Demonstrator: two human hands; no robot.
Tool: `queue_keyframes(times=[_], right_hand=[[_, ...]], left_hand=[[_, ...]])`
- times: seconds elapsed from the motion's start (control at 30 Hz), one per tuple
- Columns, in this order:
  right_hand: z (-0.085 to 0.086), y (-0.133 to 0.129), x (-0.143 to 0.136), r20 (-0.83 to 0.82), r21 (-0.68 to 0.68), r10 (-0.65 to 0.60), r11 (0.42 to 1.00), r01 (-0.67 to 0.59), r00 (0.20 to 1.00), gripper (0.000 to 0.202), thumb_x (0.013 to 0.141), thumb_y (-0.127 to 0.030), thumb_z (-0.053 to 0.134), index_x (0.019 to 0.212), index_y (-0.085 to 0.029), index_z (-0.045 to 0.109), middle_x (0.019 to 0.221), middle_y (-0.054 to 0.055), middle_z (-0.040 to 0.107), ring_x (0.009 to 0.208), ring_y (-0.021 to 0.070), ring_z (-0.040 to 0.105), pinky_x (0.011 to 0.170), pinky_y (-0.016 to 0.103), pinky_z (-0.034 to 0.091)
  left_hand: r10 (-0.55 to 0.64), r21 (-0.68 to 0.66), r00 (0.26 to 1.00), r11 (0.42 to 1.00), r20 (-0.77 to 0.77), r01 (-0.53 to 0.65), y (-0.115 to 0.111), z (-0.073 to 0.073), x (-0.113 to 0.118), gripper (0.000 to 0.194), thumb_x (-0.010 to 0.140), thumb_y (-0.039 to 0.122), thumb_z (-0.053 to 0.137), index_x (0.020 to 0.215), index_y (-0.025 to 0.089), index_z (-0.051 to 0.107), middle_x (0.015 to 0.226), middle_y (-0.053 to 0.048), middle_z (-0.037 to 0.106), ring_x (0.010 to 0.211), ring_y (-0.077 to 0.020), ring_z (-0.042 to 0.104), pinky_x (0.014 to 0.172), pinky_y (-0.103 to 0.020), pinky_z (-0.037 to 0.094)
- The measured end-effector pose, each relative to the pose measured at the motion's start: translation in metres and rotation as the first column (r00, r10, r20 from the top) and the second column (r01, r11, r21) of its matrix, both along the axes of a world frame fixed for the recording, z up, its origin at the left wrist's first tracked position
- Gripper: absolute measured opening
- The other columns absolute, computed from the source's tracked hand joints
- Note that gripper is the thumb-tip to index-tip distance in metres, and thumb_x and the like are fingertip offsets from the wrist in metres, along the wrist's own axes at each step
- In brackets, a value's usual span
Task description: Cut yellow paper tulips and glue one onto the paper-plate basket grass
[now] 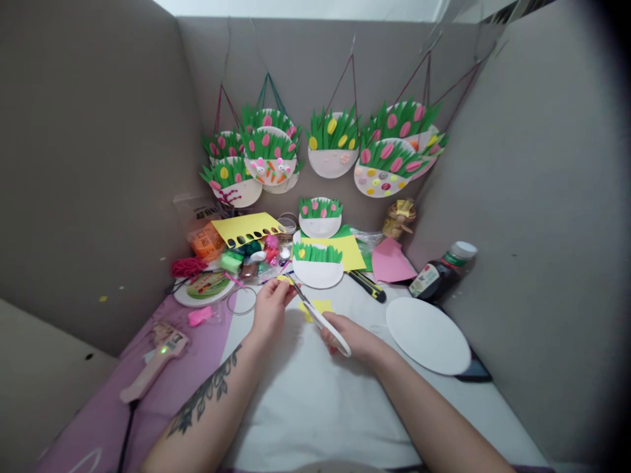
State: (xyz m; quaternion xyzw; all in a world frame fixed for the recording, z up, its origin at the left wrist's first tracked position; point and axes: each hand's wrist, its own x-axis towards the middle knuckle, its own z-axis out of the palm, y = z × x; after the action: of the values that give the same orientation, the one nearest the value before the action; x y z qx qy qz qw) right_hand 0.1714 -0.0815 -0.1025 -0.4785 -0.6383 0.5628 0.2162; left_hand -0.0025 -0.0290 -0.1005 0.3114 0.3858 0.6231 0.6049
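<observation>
Between the fingertips of my left hand (272, 302) is a small yellow paper piece (284, 280). My right hand (348, 336) is closed around the white handles of a pair of scissors (323, 320), whose blades reach up to that piece. Yellow paper scraps (315, 309) lie on the cloth beneath the scissors. Just beyond my hands rests a white paper-plate basket (318, 272) with green paper grass and one yellow oval. Behind it, a second plate basket (320, 225) with pink ovals leans upright near the back wall.
A pink glue gun (156, 368) with a green light lies at left. Yarn, clay and a punched yellow sheet (246, 226) crowd the back left. At right are a utility knife (367, 286), pink paper (392, 260), a dark bottle (441, 270) and white plates (428, 335). Finished baskets (332, 161) hang above.
</observation>
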Motion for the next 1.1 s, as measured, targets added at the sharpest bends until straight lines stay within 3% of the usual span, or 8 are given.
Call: queue_keyframes(times=[0.27,0.6,1.1], right_hand=[[0.007,-0.001,0.004,0.049,-0.013,0.018,1.000,-0.018,0.999,0.008,0.068,-0.020,0.051,0.071,-0.017,0.043,0.062,-0.003,0.049,0.053,0.0081,0.043,0.047,0.019,0.035],[0.000,0.001,0.005,0.021,-0.043,0.030,0.999,-0.029,0.999,0.011,0.064,-0.018,0.050,0.072,-0.018,0.042,0.062,-0.004,0.045,0.054,0.0076,0.042,0.048,0.018,0.035],[0.000,0.000,0.011,0.099,0.015,0.047,0.999,-0.049,0.994,0.006,0.072,-0.021,0.049,0.075,-0.017,0.045,0.061,-0.003,0.050,0.053,0.0087,0.045,0.048,0.019,0.034]], left_hand=[[-0.064,-0.029,0.996,0.998,-0.057,0.063,0.001,0.004,-0.003,0.025,0.065,0.032,0.070,0.067,0.014,0.053,0.072,-0.002,0.065,0.079,-0.0158,0.065,0.080,-0.030,0.050],[-0.128,-0.037,0.980,0.992,-0.155,0.123,0.002,0.004,-0.008,0.023,0.065,0.032,0.069,0.066,0.013,0.056,0.075,-0.005,0.066,0.079,-0.0162,0.064,0.078,-0.030,0.049],[-0.103,0.000,0.958,0.994,-0.268,0.107,0.002,0.003,-0.011,0.024,0.066,0.038,0.065,0.067,0.015,0.058,0.075,-0.005,0.066,0.080,-0.0181,0.064,0.072,-0.029,0.050]])
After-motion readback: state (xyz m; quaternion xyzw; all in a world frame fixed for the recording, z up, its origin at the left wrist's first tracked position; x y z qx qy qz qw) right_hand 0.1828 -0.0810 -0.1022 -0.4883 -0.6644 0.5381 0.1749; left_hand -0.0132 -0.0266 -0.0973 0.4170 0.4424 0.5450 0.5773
